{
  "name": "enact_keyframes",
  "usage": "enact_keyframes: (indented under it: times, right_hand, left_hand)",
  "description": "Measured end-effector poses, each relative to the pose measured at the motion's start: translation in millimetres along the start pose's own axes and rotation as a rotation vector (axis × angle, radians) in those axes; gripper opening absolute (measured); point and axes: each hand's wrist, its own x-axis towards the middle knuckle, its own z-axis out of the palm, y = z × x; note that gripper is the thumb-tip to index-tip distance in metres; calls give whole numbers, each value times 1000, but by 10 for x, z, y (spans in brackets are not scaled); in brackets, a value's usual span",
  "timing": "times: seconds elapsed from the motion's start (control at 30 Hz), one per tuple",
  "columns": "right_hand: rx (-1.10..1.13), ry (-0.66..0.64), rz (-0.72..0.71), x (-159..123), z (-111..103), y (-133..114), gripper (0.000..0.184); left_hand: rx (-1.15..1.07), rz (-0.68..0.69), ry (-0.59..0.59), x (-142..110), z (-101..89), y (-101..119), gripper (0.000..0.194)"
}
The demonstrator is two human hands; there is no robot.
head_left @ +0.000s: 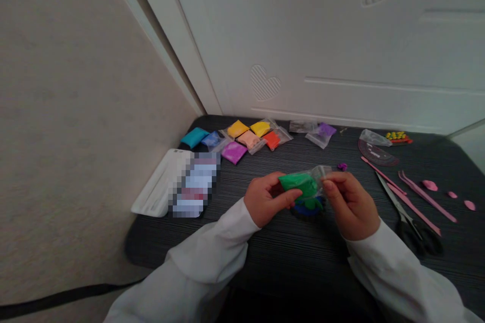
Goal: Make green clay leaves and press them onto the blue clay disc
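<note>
Between my hands, above the dark table, is a small clear zip bag of green modelling clay [300,183]. My left hand [268,198] is closed on its green-filled end, thumb across the front. The thumb and finger of my right hand [350,204] pinch the clear zip end. Behind and below the bag, a blue and green clay piece [308,208] lies on the table, partly covered by the bag and my left fingers. A small purple clay bit [342,166] sits just beyond my right hand.
Several coloured clay bags [248,139] lie at the back left, near a phone [195,186] and a white box [161,184]. On the right are scissors [407,219], pink tools [428,197] and pink clay pieces [429,185]. A white panel [322,50] stands behind the table.
</note>
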Motion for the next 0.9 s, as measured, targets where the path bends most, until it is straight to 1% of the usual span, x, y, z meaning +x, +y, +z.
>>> enact_keyframes:
  times: [0.07,0.13,0.23,0.3,0.37,0.43,0.53,0.6,0.7,0.73,0.8,0.9]
  right_hand:
    - [20,-11,15,5,1,2,13]
    - [42,-2,35,15,-3,-1,15]
    - [31,41,55,32,-16,5,17]
    - [21,60,74,39,-26,23,17]
    - [26,78,97,41,-34,49,17]
    - [40,92,106,40,-43,74,16]
    - [50,98,104,42,-60,92,17]
    - [51,116,104,48,-77,86,16]
    - [46,105,109,61,-110,79,16]
    - [40,92,105,64,-122,83,17]
    - [16,65,77,66,-152,102,17]
    - [-50,-31,-6,62,-211,135,18]
  left_hand:
    - [-20,1,29,4,3,-1,23]
    - [-58,23,88,17,-4,5,28]
    - [-78,77,230,61,-52,12,41]
    - [-18,81,328,104,-118,3,38]
    - [101,47,394,150,-202,-20,30]
    - [264,20,429,192,-293,-53,28]
    - [510,19,470,243,-429,-113,26]
    - [691,-17,493,269,-516,-158,28]
    - [842,-68,507,306,-639,-227,31]
    - [881,-63,516,318,-676,-247,32]
    - [968,-8,533,336,-732,-270,34]
    - [1128,155,627,337,-741,-257,38]
